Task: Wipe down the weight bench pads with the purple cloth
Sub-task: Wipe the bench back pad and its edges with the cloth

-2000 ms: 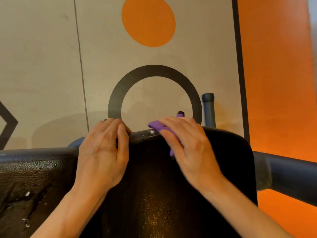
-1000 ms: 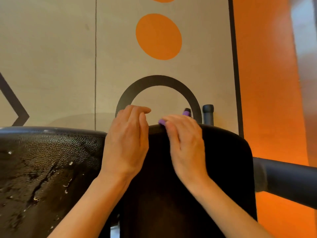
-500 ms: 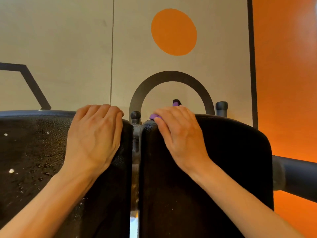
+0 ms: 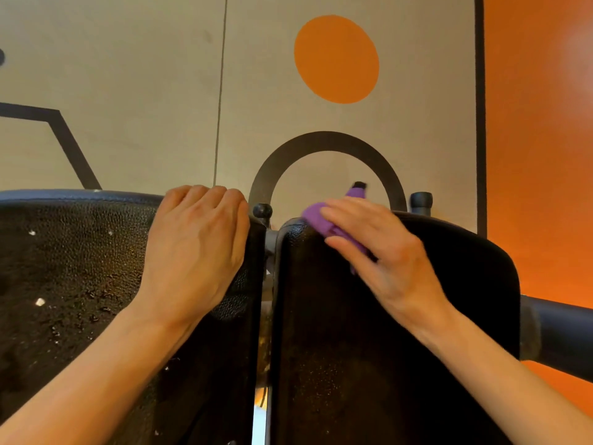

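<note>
Right hand (image 4: 388, 255) presses purple cloth (image 4: 324, 221) on pad (image 4: 401, 348)

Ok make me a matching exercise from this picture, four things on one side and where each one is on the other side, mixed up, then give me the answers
Things:
1. left hand
2. purple cloth
3. round black knob
4. orange circle

Places:
A. on the floor beyond the bench
B. in the gap between the two pads, at their far end
C. under the right hand on the right pad
D. resting on the far edge of the left pad, fingers curled over it

Pairs: 1-D, 2-C, 3-B, 4-A
</note>
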A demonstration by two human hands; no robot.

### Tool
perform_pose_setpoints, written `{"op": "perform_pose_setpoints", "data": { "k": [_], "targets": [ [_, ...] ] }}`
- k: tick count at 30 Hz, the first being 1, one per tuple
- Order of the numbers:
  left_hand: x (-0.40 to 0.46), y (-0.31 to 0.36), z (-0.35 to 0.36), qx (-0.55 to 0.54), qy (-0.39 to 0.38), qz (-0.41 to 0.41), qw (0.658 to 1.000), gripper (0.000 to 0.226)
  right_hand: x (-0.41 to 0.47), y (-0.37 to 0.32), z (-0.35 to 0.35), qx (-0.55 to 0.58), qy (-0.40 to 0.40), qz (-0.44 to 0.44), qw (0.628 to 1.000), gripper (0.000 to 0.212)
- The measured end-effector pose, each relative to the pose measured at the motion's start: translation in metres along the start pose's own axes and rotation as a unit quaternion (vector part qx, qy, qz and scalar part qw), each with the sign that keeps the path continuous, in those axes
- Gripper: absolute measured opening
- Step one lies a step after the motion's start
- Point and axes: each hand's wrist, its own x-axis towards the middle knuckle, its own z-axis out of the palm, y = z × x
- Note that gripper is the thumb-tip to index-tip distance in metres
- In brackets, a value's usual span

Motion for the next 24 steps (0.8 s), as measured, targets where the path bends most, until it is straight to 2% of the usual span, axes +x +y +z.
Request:
{"op": "perform_pose_setpoints", "data": {
  "k": [2, 4, 6, 8, 10, 11, 13, 15, 19, 22, 24],
  "targets": [
    [0.000, -0.001, 0.003, 0.006, 0.009, -0.001, 1.000, 0.033, -0.013, 0.002, -0.002, 0.010, 0.049, 0.031, 0.998, 0.039],
    [0.001, 0.000, 0.004, 0.010, 0.014, -0.003, 1.000, 0.030, 0.001, -0.011, 0.014, -0.023, 0.059, 0.036, 0.997, 0.029],
    [0.001, 0.001, 0.002, 0.019, 0.003, -0.003, 1.000, 0.031, 0.031, -0.025, 0.030, -0.105, 0.009, 0.018, 0.994, 0.021],
    [0.001, 0.001, 0.002, 0.022, -0.002, -0.004, 1.000, 0.032, 0.048, -0.031, 0.029, -0.138, -0.061, -0.016, 0.988, 0.025],
    [0.001, 0.000, 0.002, 0.020, 0.009, -0.002, 1.000, 0.030, 0.041, -0.022, 0.013, -0.072, -0.093, -0.021, 0.993, 0.024],
    [0.001, 0.000, 0.003, 0.017, 0.014, -0.001, 1.000, 0.030, 0.031, -0.016, 0.002, -0.026, -0.078, -0.003, 0.997, 0.025],
    [0.001, -0.001, 0.004, 0.027, 0.014, -0.005, 1.000, 0.032, 0.011, -0.012, -0.010, 0.019, 0.005, 0.036, 0.999, 0.028],
    [0.001, 0.000, 0.005, 0.039, 0.017, -0.012, 0.999, 0.035, 0.015, -0.024, 0.004, 0.001, 0.031, 0.049, 0.998, 0.026],
    [0.002, -0.001, 0.004, 0.027, 0.016, -0.004, 1.000, 0.034, 0.039, -0.046, 0.037, -0.149, -0.069, -0.035, 0.986, 0.021],
    [0.000, -0.003, 0.003, 0.037, 0.010, 0.005, 0.999, 0.033, 0.022, -0.033, 0.019, -0.113, -0.091, -0.054, 0.988, 0.030],
    [0.000, -0.004, 0.003, 0.034, 0.008, 0.005, 0.999, 0.034, 0.005, -0.026, 0.014, -0.082, -0.049, -0.032, 0.995, 0.037]
  ]
}}
